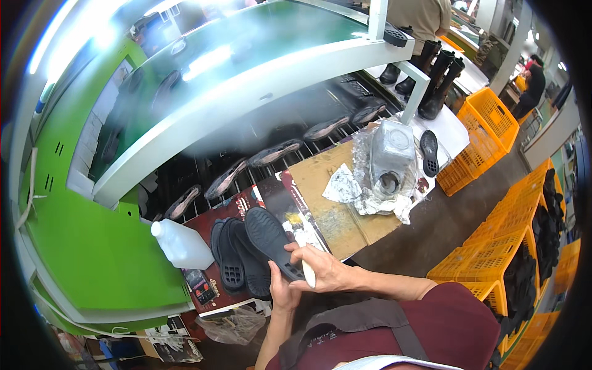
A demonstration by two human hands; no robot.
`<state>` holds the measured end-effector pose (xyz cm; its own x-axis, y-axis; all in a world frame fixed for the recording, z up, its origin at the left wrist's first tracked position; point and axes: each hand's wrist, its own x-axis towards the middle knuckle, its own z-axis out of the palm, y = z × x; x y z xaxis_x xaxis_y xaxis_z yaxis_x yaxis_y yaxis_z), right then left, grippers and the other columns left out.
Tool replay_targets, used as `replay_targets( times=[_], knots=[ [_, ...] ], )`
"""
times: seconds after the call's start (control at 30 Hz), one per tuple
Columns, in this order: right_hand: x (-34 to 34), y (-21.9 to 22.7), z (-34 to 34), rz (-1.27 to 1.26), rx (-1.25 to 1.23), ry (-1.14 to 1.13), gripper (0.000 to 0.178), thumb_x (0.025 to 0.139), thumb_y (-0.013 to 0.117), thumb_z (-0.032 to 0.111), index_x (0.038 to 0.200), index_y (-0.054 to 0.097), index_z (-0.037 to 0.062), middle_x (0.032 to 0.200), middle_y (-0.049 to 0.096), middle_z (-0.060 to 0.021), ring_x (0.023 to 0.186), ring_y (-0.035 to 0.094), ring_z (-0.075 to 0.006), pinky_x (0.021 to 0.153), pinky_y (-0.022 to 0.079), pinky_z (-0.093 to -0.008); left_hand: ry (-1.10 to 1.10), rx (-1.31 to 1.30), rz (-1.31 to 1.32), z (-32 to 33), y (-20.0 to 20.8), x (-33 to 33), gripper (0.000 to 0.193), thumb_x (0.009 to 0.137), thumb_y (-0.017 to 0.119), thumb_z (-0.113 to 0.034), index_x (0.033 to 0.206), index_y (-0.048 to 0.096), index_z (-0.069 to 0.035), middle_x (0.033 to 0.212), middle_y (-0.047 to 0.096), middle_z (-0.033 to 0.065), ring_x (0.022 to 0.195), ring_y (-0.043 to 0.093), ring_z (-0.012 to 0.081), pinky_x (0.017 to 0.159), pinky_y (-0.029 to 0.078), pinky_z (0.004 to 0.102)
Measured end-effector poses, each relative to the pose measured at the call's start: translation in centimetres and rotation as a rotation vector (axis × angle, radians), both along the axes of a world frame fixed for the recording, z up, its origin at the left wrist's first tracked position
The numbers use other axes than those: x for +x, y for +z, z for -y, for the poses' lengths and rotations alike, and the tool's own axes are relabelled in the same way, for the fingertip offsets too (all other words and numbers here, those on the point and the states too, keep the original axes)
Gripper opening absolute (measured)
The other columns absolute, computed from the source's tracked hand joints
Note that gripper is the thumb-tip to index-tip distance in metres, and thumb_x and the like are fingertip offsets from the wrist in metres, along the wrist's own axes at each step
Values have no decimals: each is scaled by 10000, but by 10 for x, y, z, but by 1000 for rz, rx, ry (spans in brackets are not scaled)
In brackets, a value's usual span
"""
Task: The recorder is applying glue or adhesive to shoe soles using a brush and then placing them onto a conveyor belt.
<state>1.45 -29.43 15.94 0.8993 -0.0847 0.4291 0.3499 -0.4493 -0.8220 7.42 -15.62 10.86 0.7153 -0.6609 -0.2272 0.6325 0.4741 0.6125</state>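
Note:
My left hand (283, 288) is closed on the heel end of a black shoe sole (266, 233), which is tilted up above the bench. Between the fingers of my right hand (324, 271) is what looks like a brush with a cream handle (308, 275); its working end is hidden near the sole's edge. More black soles (231, 262) lean together just left of the held one. A white plastic jug (182, 245) stands beside them. To the right, a clear plastic container (393, 157) with a dark round opening sits among crumpled film and a white cloth (342, 185).
Behind the bench, several soles (274, 153) lie on a roller conveyor under a pale metal frame (259, 95). A green machine housing (68, 228) borders the left. Orange crates (478, 139) stand at the right, some holding dark pieces. Black boots (441, 86) and a co-worker (416, 18) are farther back.

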Motion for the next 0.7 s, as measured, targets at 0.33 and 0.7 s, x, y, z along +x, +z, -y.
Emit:
replay_targets(
  times=[0.33, 0.7],
  knots=[
    [-27, 12, 30, -113, 130, -27, 305, 857, 683, 146, 1057, 478, 42, 1182, 569, -223, 1088, 576, -364, 889, 473, -405, -128, -79, 102, 13, 2, -3, 530, 1022, 309, -411, 1415, 298, -56, 1362, 439, 95, 1246, 443, 207, 1056, 338, 371],
    [-64, 48, 79, -42, -129, -191, 285, 940, 557, 258, 1122, 567, 39, 1085, 586, -119, 1021, 528, -315, 906, 408, -403, -359, -203, -16, 37, 1, 6, 599, 1009, 268, -477, 1380, 355, -16, 1335, 497, 193, 1153, 549, 244, 984, 443, 378]
  ],
)
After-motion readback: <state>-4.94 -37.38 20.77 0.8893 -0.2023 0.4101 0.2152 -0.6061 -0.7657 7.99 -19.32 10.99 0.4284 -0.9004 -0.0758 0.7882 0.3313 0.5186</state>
